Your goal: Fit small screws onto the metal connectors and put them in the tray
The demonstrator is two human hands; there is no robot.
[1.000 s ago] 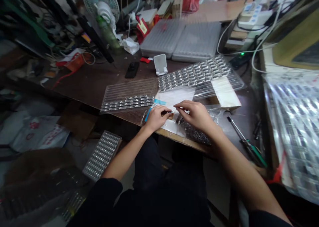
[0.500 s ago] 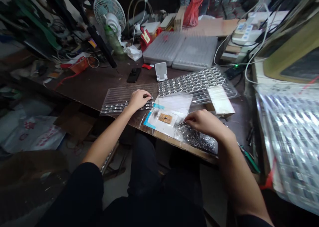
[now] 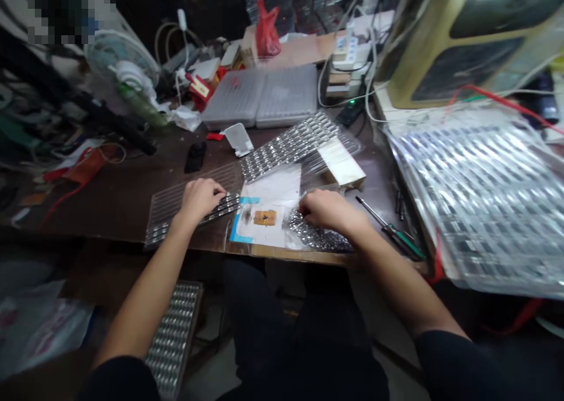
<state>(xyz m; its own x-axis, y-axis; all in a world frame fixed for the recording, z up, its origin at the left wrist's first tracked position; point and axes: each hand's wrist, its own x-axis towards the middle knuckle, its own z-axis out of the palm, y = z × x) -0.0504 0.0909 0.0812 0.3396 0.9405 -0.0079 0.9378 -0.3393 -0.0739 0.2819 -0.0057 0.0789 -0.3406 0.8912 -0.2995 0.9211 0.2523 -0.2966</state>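
My left hand (image 3: 200, 201) rests over a clear ribbed plastic tray (image 3: 170, 195), fingers pinched at its right end beside rows of small shiny metal parts (image 3: 227, 204). Whatever lies between those fingertips is too small to make out. My right hand (image 3: 330, 210) is closed at the upper edge of a pile of small metal parts (image 3: 321, 236) on clear plastic; its fingertips are hidden. Between the hands, a small brown block (image 3: 265, 218) with a dark spot in its middle sits on a white sheet (image 3: 275, 184) edged with blue tape (image 3: 235, 231).
Behind stand a second tray filled with metal parts (image 3: 291, 145), a white box (image 3: 341, 161), a phone stand (image 3: 238, 138) and stacked clear trays (image 3: 286, 95). A screwdriver (image 3: 374, 210) and green-handled tool (image 3: 405, 242) lie right, beside large filled trays (image 3: 484, 195).
My head view has turned to the right, so the scene sits further left. My right hand has its fingers lower against the pile of metal parts. My left hand stays at the tray.
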